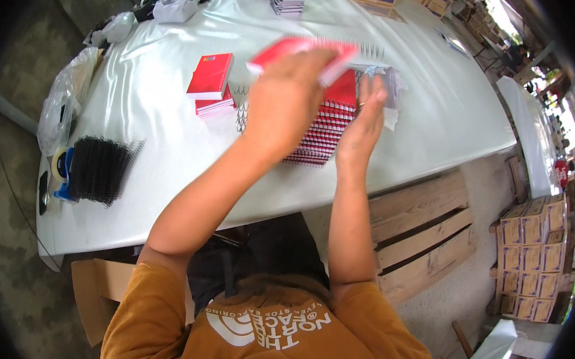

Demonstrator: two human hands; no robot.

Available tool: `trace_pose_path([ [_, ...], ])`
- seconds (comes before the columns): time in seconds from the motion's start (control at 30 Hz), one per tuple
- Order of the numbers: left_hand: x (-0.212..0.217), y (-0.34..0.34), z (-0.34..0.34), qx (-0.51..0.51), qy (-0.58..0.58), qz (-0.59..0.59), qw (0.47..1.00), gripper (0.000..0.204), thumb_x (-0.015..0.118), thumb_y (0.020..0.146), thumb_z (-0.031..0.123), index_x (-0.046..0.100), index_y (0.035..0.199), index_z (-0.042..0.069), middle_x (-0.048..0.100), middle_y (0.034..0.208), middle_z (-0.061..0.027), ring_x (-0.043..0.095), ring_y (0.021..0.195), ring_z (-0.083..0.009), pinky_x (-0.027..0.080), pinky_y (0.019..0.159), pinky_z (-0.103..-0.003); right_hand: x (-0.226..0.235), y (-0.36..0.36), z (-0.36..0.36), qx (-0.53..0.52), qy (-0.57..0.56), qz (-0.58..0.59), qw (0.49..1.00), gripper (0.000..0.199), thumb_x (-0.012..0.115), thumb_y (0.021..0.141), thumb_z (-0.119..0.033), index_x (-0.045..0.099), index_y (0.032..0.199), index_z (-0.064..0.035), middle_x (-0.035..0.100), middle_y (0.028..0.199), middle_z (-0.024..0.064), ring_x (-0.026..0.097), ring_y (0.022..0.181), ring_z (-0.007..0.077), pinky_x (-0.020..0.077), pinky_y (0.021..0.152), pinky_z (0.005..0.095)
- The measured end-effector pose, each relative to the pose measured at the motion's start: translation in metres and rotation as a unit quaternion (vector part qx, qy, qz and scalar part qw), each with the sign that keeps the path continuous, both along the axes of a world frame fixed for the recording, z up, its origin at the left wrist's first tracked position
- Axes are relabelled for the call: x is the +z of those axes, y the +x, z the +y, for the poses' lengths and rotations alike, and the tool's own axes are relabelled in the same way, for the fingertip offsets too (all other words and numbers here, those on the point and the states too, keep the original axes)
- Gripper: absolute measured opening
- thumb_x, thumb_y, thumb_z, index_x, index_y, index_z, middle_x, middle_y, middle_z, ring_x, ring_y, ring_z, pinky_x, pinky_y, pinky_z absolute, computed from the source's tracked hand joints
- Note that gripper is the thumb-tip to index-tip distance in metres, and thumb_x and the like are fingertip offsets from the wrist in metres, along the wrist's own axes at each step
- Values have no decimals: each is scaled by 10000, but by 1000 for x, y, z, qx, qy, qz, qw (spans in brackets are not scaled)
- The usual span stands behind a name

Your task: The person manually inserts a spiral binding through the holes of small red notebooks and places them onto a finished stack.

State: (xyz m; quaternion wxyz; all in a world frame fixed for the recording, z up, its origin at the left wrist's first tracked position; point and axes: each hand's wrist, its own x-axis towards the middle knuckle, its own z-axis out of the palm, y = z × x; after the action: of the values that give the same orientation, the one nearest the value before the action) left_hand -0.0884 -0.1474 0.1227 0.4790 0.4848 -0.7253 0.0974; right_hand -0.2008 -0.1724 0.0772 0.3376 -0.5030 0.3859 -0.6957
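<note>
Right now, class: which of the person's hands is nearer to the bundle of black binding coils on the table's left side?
Left. The left hand, holding a red notebook, is closer to the black binding coils; the right hand is farther off, beyond the red notebook stack.

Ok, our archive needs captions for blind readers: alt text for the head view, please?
A left hand lifts a red spiral notebook over a row of red notebooks on a white table, the right hand beside them. Black binding coils lie at left.
</note>
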Motion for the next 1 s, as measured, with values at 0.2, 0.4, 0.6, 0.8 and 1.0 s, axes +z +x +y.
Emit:
trace_pose_path([
  [0.2,-1,24,-2,195,-87,12,977,474,668,828,309,569,1168,-6,605,1125,-198,620,961,-292,469,835,-377,-9,5,7,-19,7,4,1000,590,283,986,-433,421,1263,69,590,1097,213,560,1022,282,406,907,344],
  [0.4,-44,33,1,165,18,296,941,336,651,859,290,551,698,13,550,674,-42,499,624,-107,410,587,-242,12,-14,8,7,165,176,970,467,368,977,-390,545,1125,15,632,913,175,603,895,200,459,780,312],
  [0.6,-49,19,-9,117,-25,373,920,343,674,843,233,465,657,35,454,606,-1,383,526,-91,345,499,-245,-11,13,-7,-174,-117,71,975,204,651,841,-224,635,897,-29,597,844,117,560,757,189,459,677,313],
  [0.8,-39,38,2,90,86,377,918,190,623,857,163,517,793,18,514,615,-15,451,531,-83,384,525,-235,-10,11,-5,-167,-40,61,983,146,715,773,-142,628,805,-28,521,727,51,485,656,139,414,603,273],
  [1.0,-55,164,-29,115,154,28,981,404,542,733,26,555,1136,-1,571,1166,-194,579,1046,-293,465,868,-358,0,-7,13,-160,-94,19,982,236,646,842,-166,564,991,-3,515,803,29,442,688,96,370,604,247],
])
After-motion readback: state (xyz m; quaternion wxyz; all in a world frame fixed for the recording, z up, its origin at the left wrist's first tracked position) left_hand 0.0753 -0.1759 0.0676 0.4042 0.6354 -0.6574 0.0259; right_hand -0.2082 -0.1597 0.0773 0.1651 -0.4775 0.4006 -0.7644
